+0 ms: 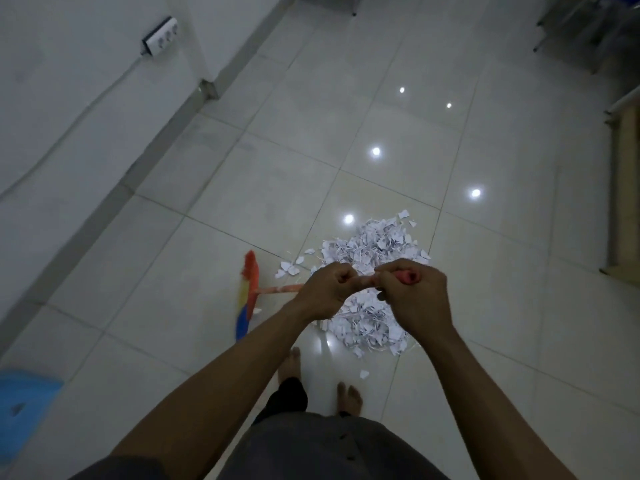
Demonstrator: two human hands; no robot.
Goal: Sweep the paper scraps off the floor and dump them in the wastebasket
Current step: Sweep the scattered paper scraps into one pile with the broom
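Note:
A heap of white paper scraps (372,249) lies on the pale tiled floor, partly hidden behind my hands. A few loose scraps (289,269) lie at its left edge, and one scrap (363,374) sits near my feet. The broom has a red, yellow and blue bristle head (246,295) left of the heap and an orange handle (278,289) running toward me. My left hand (323,294) grips the handle lower down. My right hand (412,294) grips its red top end. No wastebasket is in view.
A white wall (69,109) with a socket strip (160,35) runs along the left. A blue object (24,410) sits at the lower left. Furniture legs (561,26) stand at the far right, and a wooden frame (623,188) lines the right edge. My bare feet (349,398) stand behind the heap.

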